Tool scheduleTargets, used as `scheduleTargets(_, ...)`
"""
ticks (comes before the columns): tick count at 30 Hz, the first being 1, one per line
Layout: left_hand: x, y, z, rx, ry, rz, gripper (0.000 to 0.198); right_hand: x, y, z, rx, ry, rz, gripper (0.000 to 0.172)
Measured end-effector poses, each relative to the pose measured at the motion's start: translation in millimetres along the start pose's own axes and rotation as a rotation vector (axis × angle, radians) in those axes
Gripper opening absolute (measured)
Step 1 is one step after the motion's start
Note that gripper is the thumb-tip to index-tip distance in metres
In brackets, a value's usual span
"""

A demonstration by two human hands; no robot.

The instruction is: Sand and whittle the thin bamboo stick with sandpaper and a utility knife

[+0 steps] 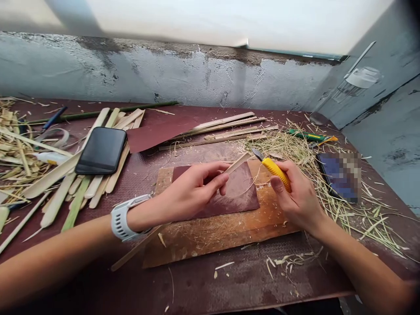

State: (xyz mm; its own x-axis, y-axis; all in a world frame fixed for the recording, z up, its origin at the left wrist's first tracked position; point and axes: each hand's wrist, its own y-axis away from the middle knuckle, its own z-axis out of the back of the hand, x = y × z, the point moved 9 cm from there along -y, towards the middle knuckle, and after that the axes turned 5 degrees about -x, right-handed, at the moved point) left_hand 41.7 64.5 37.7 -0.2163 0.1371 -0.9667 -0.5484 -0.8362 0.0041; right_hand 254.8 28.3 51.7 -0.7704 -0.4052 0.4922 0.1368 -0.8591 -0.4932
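Between the thumb and fingers of my left hand [205, 186] is a thin bamboo strip [238, 162]. Its tip points up and to the right, and the strip seems to run back under my wrist toward the lower left. My right hand [297, 194] grips a yellow-handled craft knife [276, 174]. The blade points up and left, close to the strip's tip; I cannot tell whether they touch. A fine curled shaving hangs near the knife. Below both hands, a dark red sheet of sandpaper [243, 202] lies on a brown wooden board [197, 245].
A black phone [101, 151] rests on flat bamboo slats [57, 208] at left. Another phone [339, 177] lies among green shavings [367, 218] at right, near a green cutter [306, 134]. More strips [229, 125] and a red sheet [157, 133] lie behind, before the wall [183, 81].
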Motion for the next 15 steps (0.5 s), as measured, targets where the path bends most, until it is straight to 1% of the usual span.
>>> scheduleTargets(3,-0.9,1.0,-1.3,-0.006,-0.046,-0.022,0.031,5.9,0.8,4.3,-0.031,0.084,0.024,0.032)
scheduleTargets(6,-2.5,2.8,-3.7,0.001,-0.073,-0.024,0.033,14.3,0.7,5.6,-0.021,0.089,0.040,0.034)
scheduleTargets(10,-4.8,6.3,-8.4,0.025,-0.048,0.006,0.032,26.4,-0.6,9.3,-0.025,0.107,0.111,0.029)
scheduleTargets(12,-6.7,7.8,-10.3,0.033,-0.043,0.000,0.032,26.7,-0.9,10.5,-0.031,0.131,0.115,0.028)
scheduleTargets(15,-6.8,9.9,-13.0,0.050,-0.056,-0.004,0.033,22.4,-0.4,7.9,-0.003,0.130,0.086,0.026)
